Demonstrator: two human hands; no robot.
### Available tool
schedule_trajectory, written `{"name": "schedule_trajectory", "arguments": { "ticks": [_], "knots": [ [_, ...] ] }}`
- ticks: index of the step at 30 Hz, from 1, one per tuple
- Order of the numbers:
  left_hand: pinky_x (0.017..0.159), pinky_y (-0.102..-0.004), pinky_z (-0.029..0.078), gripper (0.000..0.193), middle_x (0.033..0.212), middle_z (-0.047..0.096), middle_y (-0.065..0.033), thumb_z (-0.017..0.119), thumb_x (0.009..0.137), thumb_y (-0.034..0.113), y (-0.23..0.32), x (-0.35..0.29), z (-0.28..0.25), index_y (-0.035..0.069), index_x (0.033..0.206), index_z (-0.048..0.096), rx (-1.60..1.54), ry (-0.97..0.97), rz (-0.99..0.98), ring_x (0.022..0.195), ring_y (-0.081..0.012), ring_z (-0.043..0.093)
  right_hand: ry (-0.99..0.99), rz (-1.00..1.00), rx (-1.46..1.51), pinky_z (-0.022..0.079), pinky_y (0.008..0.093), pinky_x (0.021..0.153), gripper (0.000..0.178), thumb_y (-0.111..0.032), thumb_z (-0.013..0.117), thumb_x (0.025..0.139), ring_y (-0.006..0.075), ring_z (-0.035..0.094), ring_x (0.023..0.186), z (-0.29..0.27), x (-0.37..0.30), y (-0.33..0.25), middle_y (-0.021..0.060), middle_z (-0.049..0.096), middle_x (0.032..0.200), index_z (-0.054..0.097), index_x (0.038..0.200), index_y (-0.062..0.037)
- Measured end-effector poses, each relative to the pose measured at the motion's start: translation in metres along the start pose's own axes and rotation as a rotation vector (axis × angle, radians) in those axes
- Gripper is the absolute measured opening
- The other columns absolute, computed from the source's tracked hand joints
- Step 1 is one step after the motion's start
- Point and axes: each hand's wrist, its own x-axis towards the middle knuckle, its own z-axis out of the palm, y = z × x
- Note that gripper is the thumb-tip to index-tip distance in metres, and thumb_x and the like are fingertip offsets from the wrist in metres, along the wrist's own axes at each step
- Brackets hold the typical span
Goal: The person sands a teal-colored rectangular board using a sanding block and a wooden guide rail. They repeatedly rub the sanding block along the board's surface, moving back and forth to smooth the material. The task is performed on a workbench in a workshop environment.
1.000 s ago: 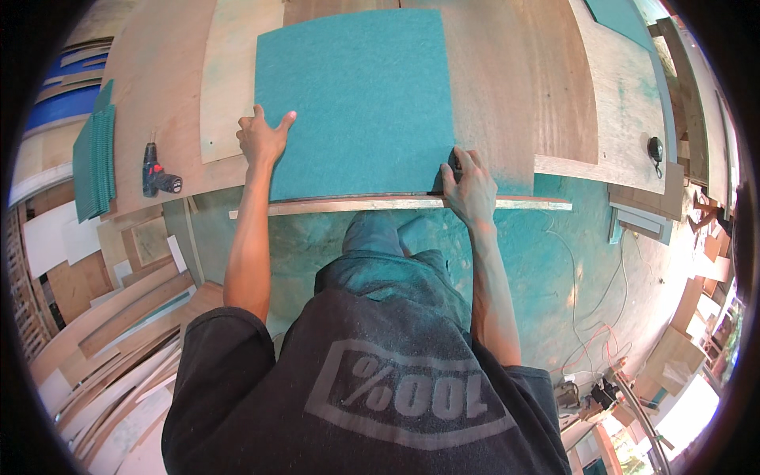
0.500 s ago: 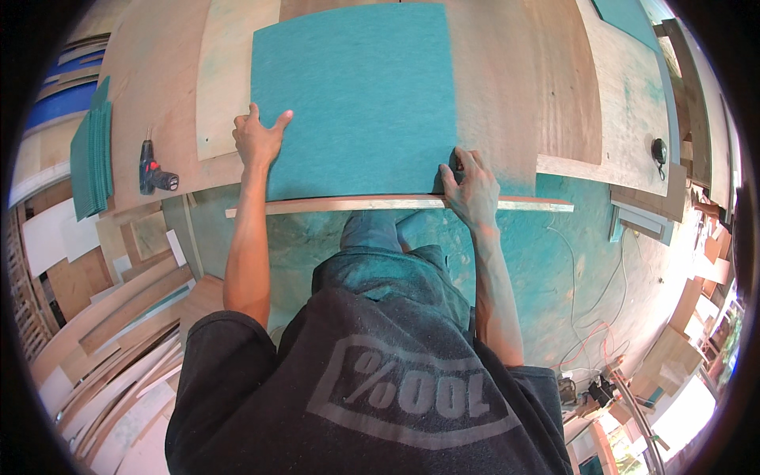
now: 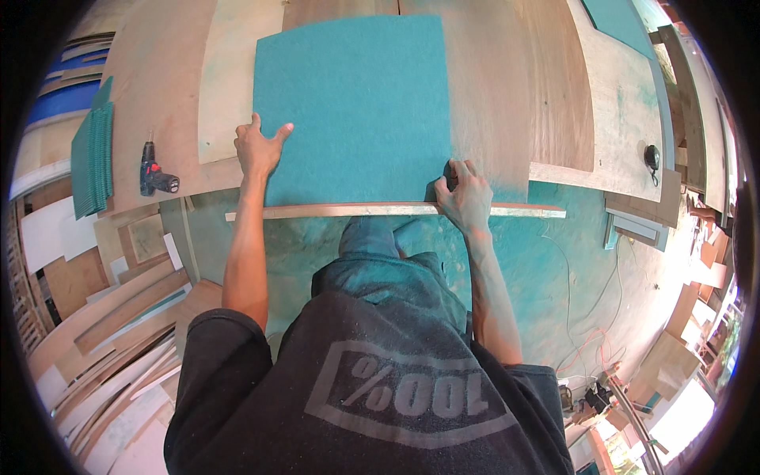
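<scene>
A flat teal board with a slightly curved far edge lies on the workbench in front of me. At its left edge rests my left hand, thumb spread away from the fingers and tip over the board. My right hand is at the board's near right corner with its fingers curled in. Something dark shows beside those fingers, but I cannot make out what they hold, if anything. A long thin wooden strip runs along the near edge, just under my right wrist.
A cordless drill lies to the left, near a stack of teal panels. A small black tape measure sits at the right. Wood offcuts pile up at lower left. Cables trail over the floor at right.
The whole view has shifted slightly, so the board and both hands sit a little lower in the picture. Both hands keep about the same places on the board.
</scene>
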Motion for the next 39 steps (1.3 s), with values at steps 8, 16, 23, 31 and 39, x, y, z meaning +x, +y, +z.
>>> {"name": "schedule_trajectory", "arguments": {
  "ticks": [8,16,23,31,39],
  "knots": [
    [0.110,-0.0628,0.044,0.107,0.155,0.044,-0.0266,0.077,0.079,0.072,0.051,-0.008,-0.013,0.005,0.157,0.046,0.300,-0.064,0.095,0.144,-0.0423,0.044,-0.083,0.054,-0.031,0.058,0.0503,0.080,0.035,-0.022,0.068,0.089,0.0377,0.067,0.104,-0.006,0.000,-0.002,0.0139,0.065,0.112,0.066,0.121,-0.0082],
    [0.114,-0.0796,0.033,0.119,0.177,0.013,0.0062,0.081,0.075,0.069,0.165,-0.006,-0.001,0.028,0.169,0.021,0.232,-0.386,0.614,0.162,-0.0314,0.016,-0.213,-0.243,-0.143,0.054,0.0470,0.103,0.069,-0.046,0.076,0.089,0.0326,0.060,0.124,-0.028,-0.006,0.017,0.0038,0.047,0.162,0.060,0.148,-0.0147],
    [0.111,-0.0833,0.037,0.127,0.177,0.011,0.0074,0.091,0.071,0.055,0.176,-0.004,-0.020,0.025,0.169,0.017,0.248,-0.523,0.603,0.162,-0.0325,0.013,-0.389,-0.450,-0.375,0.060,0.0438,0.092,0.106,-0.066,0.080,0.072,0.0248,0.066,0.116,-0.042,-0.003,0.022,-0.0036,0.036,0.170,0.047,0.158,-0.0113],
    [0.112,-0.0827,0.038,0.130,0.177,0.013,0.0087,0.097,0.065,0.042,0.193,0.043,-0.018,0.026,0.169,0.020,0.207,-0.504,0.560,0.162,-0.0330,0.014,-0.335,-0.527,-0.295,0.065,0.0393,0.076,0.101,-0.055,0.086,0.069,0.0239,0.075,0.101,-0.034,0.048,0.029,0.0018,0.038,0.169,0.052,0.152,-0.0076],
    [0.109,-0.0850,0.037,0.134,0.177,0.011,0.0086,0.097,0.060,0.048,0.229,0.151,-0.015,0.027,0.169,0.021,0.183,-0.469,0.603,0.161,-0.0346,0.016,-0.272,-0.573,-0.261,0.065,0.0402,0.077,0.081,-0.058,0.079,0.080,0.0241,0.076,0.102,-0.036,0.157,0.024,0.0022,0.052,0.160,0.064,0.138,-0.0038]
  ]
}}
